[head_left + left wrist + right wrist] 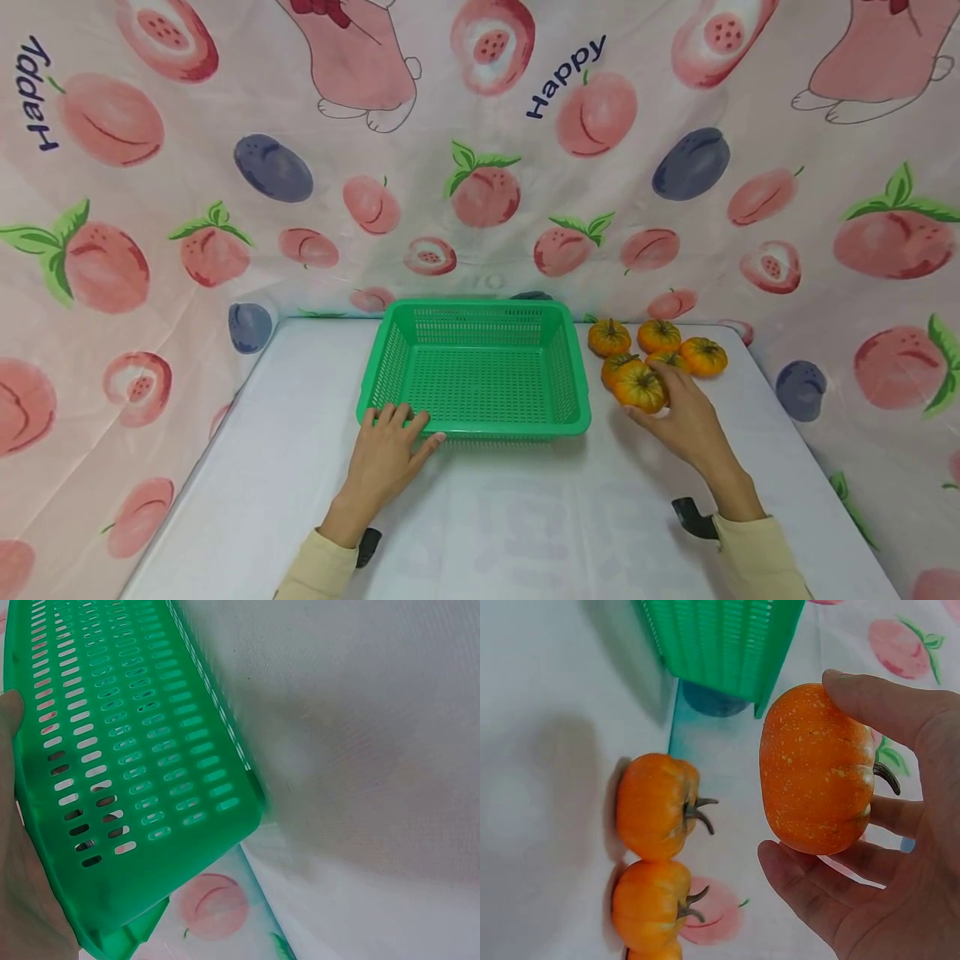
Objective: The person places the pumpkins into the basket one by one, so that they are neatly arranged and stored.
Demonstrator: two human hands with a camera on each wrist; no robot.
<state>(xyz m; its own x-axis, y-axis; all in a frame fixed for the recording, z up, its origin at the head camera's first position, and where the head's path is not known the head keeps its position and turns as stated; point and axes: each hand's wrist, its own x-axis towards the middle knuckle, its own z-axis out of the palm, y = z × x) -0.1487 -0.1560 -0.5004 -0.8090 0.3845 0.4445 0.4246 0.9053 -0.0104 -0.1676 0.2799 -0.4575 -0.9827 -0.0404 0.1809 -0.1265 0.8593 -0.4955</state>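
A green plastic basket (480, 428) with slotted walls stands on the white table. My left hand (386, 457) grips its front rim near the left corner; the fingers go over the rim, partly visible through the slots in the left wrist view. In my right hand (686, 417) is a small orange pumpkin (817, 769), held between thumb and fingers above the table. Close by, right of the basket, sit several more small pumpkins: one at the back left (609, 337), one at the back (659, 335), one at the right (705, 357). The held pumpkin partly covers another.
The white table (495, 517) carries the basket and pumpkins. A peach-printed cloth (420, 192) hangs behind the table and along both sides. A dark strap piece (693, 518) shows at the right wrist.
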